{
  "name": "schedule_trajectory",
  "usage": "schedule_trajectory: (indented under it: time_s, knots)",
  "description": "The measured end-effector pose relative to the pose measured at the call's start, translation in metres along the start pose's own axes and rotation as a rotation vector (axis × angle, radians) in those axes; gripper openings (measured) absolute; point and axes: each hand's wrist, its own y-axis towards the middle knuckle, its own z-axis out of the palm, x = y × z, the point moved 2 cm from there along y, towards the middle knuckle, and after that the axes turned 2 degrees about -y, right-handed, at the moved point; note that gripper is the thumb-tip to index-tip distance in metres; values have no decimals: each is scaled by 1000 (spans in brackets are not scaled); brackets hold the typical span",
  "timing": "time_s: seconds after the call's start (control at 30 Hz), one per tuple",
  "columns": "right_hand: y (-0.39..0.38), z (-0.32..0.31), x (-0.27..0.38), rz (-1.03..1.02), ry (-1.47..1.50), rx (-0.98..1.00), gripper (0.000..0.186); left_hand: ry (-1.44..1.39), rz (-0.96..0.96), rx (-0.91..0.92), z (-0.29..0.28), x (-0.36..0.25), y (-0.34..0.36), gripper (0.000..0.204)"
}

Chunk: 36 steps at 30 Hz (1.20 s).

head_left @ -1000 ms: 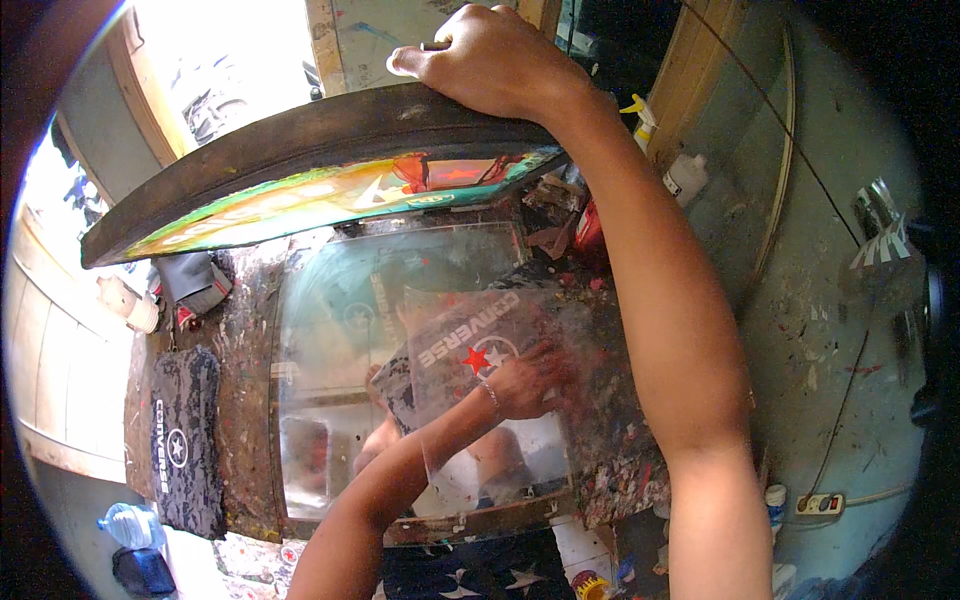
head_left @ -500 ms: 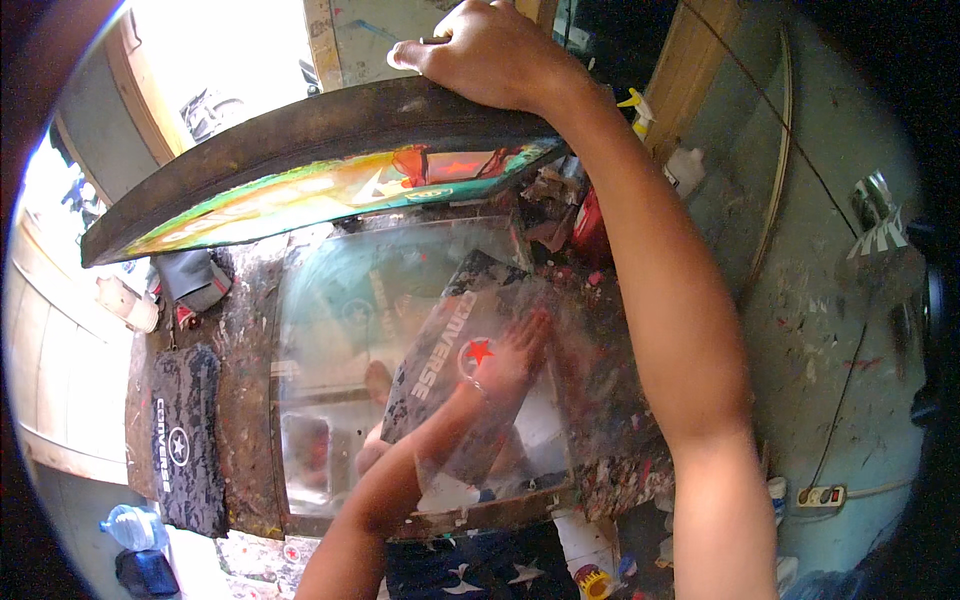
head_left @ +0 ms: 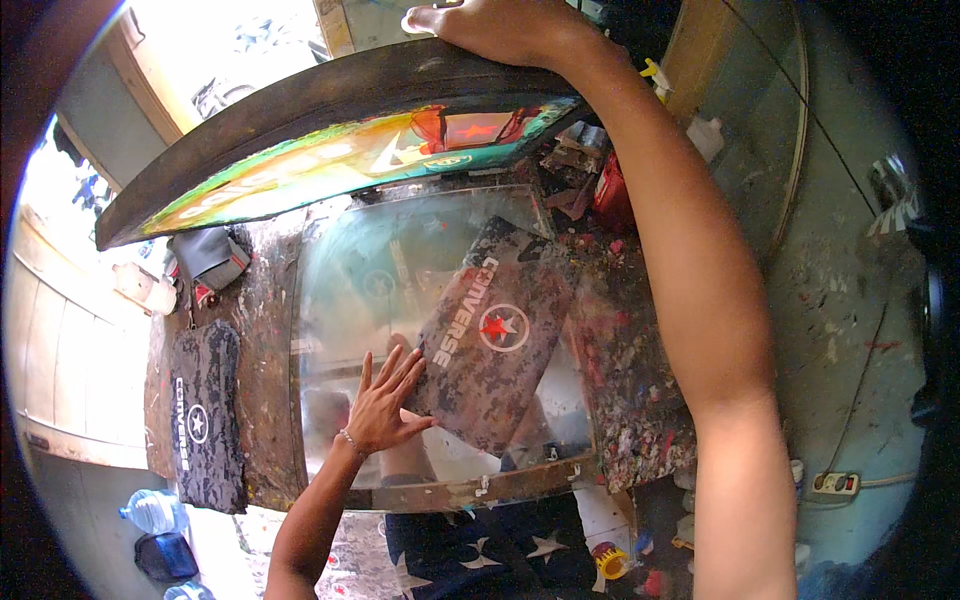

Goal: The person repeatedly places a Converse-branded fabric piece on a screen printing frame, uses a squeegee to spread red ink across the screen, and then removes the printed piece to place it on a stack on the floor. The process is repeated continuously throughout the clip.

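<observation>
My left hand (head_left: 386,408) has its fingers spread. Its fingertips touch the left edge of a dark camouflage fabric piece (head_left: 520,385) with white lettering and a ringed star, partly red. The fabric lies tilted on a glass pane (head_left: 335,290) whose reflections blur its surface. At the top, my right hand (head_left: 510,28) grips the far edge of a dark-rimmed printing screen (head_left: 300,105), its fingers partly cut off by the picture's edge. The screen stands tipped up behind the glass, its colour-stained mesh facing me.
A second camouflage piece (head_left: 208,425) lies on the paint-stained table (head_left: 270,400) at left, near a grey pouch (head_left: 212,258). Water bottles (head_left: 155,512) stand lower left. A red object (head_left: 610,195) and a yellow-topped spray bottle (head_left: 657,78) are at the right. A power strip (head_left: 836,484) hangs on the right wall.
My left hand has drawn back from the middle of the fabric to its left edge, fingers now spread. My right hand still holds the screen up. The whole view has shifted slightly.
</observation>
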Motion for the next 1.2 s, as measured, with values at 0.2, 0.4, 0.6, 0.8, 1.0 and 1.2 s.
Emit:
schedule_trajectory:
  time_s: [0.2, 0.4, 0.6, 0.8, 1.0, 1.2]
  knots:
    - [-5, -3, 4, 22, 16, 29, 57, -34, -48, -8, -2, -1, 0, 102]
    - [-3, 1, 5, -42, -43, -17, 52, 34, -94, -5, -2, -2, -7, 98]
    - [-5, -6, 6, -2, 15, 53, 50, 18, -88, -22, -2, -2, -9, 97]
    - [-3, -4, 4, 17, 70, 66, 51, 10, -78, -34, -2, -3, -12, 98]
    - [-1, 0, 2, -22, 45, -11, 51, 27, -82, -44, 0, -3, -14, 103]
    - [3, 3, -3, -71, 23, -6, 51, 29, -92, -51, -1, -6, -12, 104]
